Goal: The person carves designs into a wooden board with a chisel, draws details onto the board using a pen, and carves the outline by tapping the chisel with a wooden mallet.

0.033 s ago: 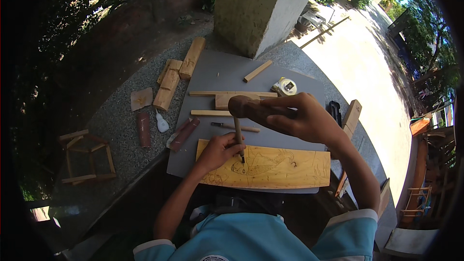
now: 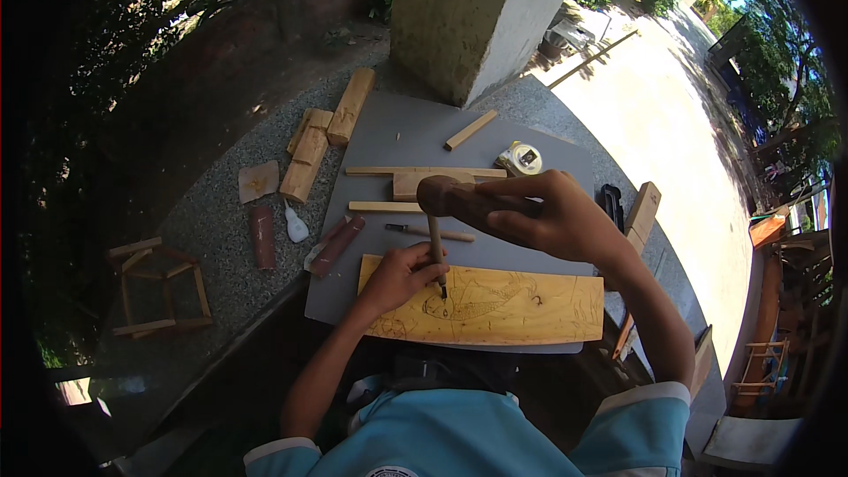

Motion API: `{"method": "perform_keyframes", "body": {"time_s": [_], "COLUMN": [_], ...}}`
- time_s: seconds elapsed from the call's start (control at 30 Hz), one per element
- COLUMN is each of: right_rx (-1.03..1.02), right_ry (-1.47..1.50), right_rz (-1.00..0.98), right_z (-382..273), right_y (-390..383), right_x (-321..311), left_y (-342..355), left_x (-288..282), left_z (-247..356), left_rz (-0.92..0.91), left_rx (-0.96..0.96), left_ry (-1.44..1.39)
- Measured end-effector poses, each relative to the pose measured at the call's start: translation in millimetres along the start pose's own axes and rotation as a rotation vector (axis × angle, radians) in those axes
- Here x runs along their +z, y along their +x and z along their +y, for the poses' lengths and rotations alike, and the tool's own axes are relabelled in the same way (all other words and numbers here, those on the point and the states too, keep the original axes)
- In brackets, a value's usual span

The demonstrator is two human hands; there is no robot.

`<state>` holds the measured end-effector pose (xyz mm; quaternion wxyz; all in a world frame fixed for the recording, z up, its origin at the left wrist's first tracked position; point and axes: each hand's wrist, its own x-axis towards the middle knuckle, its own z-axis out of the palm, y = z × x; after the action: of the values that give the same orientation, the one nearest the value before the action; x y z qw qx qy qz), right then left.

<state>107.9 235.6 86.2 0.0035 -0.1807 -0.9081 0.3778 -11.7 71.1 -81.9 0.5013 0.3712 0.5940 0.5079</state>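
A yellowish wooden board (image 2: 530, 309) with a carved, fish-like line drawing lies across the near side of the grey sheet. My left hand (image 2: 400, 278) is closed round a wood-handled chisel (image 2: 435, 243), which stands nearly upright with its tip on the drawing. Closed on the handle of a dark wooden mallet (image 2: 436, 195), my right hand (image 2: 565, 216) is right of the chisel. The mallet's head is at the chisel's top end; whether they touch I cannot tell. Beyond the board lies a second chisel (image 2: 442, 234).
The grey sheet (image 2: 389, 132) bears wood strips (image 2: 380, 207) and a tape measure (image 2: 521, 157). To the left are wood blocks (image 2: 309, 155), sandpaper rolls (image 2: 263, 237), a white glue bottle (image 2: 296, 224) and a small wooden frame (image 2: 163, 287). A concrete pillar (image 2: 459, 18) rises behind.
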Motion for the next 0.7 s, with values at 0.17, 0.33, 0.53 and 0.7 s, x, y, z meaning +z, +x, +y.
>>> {"method": "perform_keyframes", "body": {"time_s": [0.17, 0.33, 0.53, 0.7], "right_rx": [0.01, 0.007, -0.057, -0.026], "right_ry": [-0.033, -0.07, -0.008, 0.056], "right_rz": [-0.032, -0.031, 0.055, 0.145], "right_z": [2, 7, 14, 14], "right_y": [1, 8, 10, 8], "right_x": [-4, 1, 6, 6], "left_y": [1, 1, 2, 1], "left_x": [2, 0, 2, 0], "left_z": [3, 0, -2, 4], "left_rz": [-0.03, -0.034, -0.065, -0.075], "left_rx": [0.043, 0.039, 0.022, 0.033], "left_ry": [0.042, 0.067, 0.085, 0.146]}}
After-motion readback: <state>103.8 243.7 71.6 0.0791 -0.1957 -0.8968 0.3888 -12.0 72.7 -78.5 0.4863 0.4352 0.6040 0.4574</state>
